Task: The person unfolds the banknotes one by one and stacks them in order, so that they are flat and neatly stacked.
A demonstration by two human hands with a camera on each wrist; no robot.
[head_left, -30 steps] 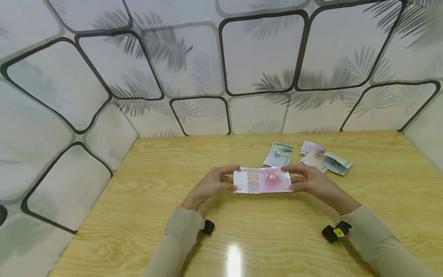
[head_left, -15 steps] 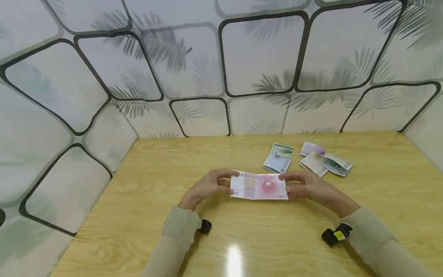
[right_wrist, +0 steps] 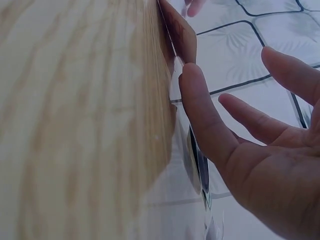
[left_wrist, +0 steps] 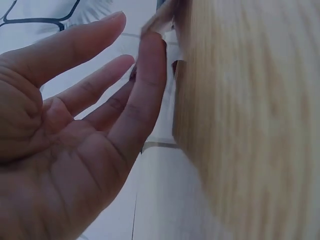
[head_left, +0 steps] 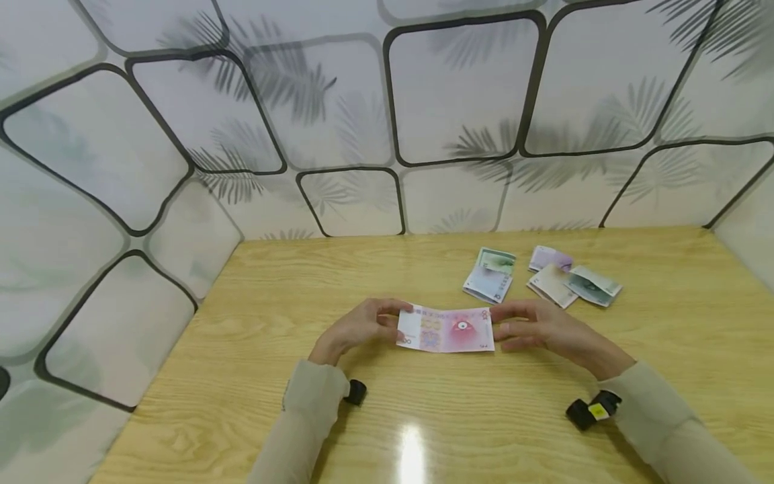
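A pink and white banknote (head_left: 444,331) with a crease near its middle is held low over the table, close to its surface. My left hand (head_left: 357,327) grips its left end, fingertips at the upper and lower corners. At its right end my right hand (head_left: 553,329) holds the edge, with one fingertip at the upper corner. The left wrist view shows the left hand (left_wrist: 75,120), its fingers spread and one tip at the note's edge. In the right wrist view the right hand (right_wrist: 265,145) has one fingertip by the note (right_wrist: 180,35).
Behind the hands on the wooden table (head_left: 302,269) lie folded notes: a green and a bluish one (head_left: 488,284) together, then a purple note (head_left: 549,257), a beige note (head_left: 551,285) and a dark green note (head_left: 592,286). A patterned wall covering (head_left: 459,87) stands beyond.
The pink note and both hands have moved down and a little to the left, towards the table. The note has tilted flatter. The folded notes lie as before.
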